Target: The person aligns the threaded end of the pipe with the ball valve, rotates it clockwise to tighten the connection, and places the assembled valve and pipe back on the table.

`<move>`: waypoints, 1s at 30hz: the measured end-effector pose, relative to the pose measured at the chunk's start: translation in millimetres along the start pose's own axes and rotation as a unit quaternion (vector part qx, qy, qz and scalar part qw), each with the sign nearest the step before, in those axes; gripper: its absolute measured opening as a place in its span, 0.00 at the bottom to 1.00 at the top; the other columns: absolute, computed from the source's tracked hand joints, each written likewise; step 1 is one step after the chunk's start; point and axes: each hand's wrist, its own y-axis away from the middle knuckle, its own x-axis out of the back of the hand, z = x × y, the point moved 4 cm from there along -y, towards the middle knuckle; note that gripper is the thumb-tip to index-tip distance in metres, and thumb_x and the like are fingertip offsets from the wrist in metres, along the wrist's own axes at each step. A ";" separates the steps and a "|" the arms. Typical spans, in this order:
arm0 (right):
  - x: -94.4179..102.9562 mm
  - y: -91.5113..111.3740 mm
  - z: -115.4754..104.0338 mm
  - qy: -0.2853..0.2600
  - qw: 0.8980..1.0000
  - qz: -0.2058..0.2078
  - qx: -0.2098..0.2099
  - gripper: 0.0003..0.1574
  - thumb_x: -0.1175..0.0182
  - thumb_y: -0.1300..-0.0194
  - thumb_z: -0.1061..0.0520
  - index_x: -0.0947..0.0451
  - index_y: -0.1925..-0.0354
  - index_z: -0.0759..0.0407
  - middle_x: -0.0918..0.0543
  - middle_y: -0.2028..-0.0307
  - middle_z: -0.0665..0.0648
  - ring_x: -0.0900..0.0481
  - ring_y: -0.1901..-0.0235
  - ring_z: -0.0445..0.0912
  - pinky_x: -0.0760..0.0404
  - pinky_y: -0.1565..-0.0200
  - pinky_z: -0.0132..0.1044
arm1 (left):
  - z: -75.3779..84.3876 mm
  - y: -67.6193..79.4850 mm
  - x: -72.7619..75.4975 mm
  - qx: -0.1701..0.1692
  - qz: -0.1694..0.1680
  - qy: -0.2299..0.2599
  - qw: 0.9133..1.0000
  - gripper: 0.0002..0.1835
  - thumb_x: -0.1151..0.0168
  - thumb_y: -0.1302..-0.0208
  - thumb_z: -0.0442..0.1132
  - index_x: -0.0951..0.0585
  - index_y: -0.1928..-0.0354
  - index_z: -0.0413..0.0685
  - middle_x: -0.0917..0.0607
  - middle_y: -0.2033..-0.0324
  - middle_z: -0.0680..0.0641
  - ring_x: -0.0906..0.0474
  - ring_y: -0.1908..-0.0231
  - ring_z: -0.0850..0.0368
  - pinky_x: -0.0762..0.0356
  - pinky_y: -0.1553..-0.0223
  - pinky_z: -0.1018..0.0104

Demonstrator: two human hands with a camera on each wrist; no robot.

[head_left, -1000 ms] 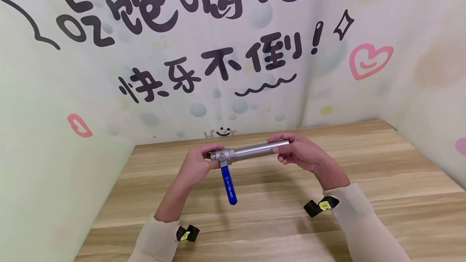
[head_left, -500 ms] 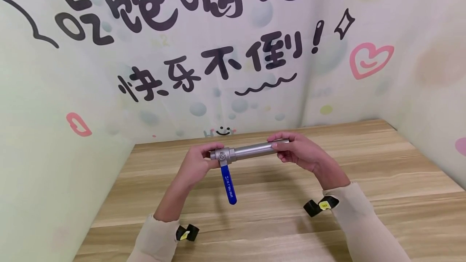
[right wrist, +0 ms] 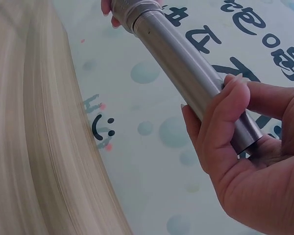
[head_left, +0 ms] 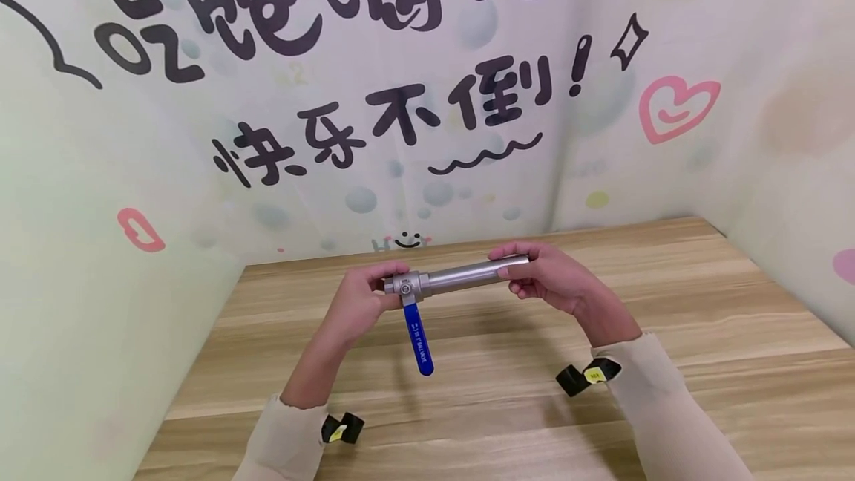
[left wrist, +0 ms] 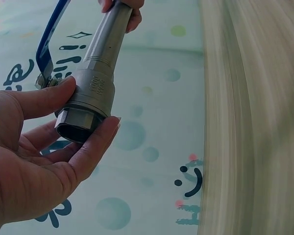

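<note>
A steel ball valve (head_left: 413, 286) with a blue lever handle (head_left: 419, 340) is joined to a straight metal pipe (head_left: 467, 276), and both are held above the table. My left hand (head_left: 357, 306) pinches the valve body at its free end, thumb and fingers on opposite sides. In the left wrist view the hexagonal opening of the valve (left wrist: 81, 122) faces the camera. The far right end of the pipe is gripped by my right hand (head_left: 554, 278), its fingers curled round it in the right wrist view, where the pipe (right wrist: 186, 68) slopes up to the valve. The lever points toward me.
Below the hands lies a wood-grain table (head_left: 494, 407). A pale printed curtain (head_left: 374, 191) with dark lettering rises behind its back edge and along both sides. Small black devices with yellow labels sit at the left sleeve (head_left: 287, 433) and right sleeve (head_left: 657, 392).
The hands, valve and pipe keep practically the same pose. Only a very slight shift of the head view shows; the grip of both hands stays as it was.
</note>
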 end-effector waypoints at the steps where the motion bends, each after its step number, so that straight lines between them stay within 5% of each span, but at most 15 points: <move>1: 0.0 -0.2 0.1 0.002 1.000 0.001 -0.002 0.20 0.39 0.36 0.63 0.26 0.46 0.62 0.25 0.62 0.57 0.27 0.77 0.41 0.27 0.73 0.28 | 0.0 -0.1 0.0 -0.001 0.000 0.001 1.000 0.24 0.36 0.49 0.20 0.17 0.48 0.42 0.20 0.52 0.41 0.26 0.55 0.47 0.20 0.60 0.62; 9: -0.5 -0.6 -0.6 0.009 1.000 0.001 -0.002 0.24 0.40 0.33 0.61 0.30 0.42 0.69 0.25 0.66 0.55 0.29 0.78 0.41 0.28 0.74 0.28 | 0.2 -0.5 -1.4 -0.004 -0.001 -0.007 1.000 0.24 0.35 0.48 0.21 0.17 0.48 0.43 0.19 0.53 0.41 0.25 0.57 0.47 0.19 0.60 0.62; 30: -3.1 -4.2 8.9 -0.019 1.000 0.014 -0.017 0.11 0.40 0.34 0.60 0.23 0.53 0.57 0.24 0.69 0.53 0.28 0.78 0.40 0.27 0.74 0.28 | 0.5 2.5 -4.7 0.008 0.015 -0.037 0.999 0.23 0.33 0.48 0.22 0.16 0.50 0.47 0.18 0.56 0.44 0.26 0.58 0.48 0.21 0.64 0.64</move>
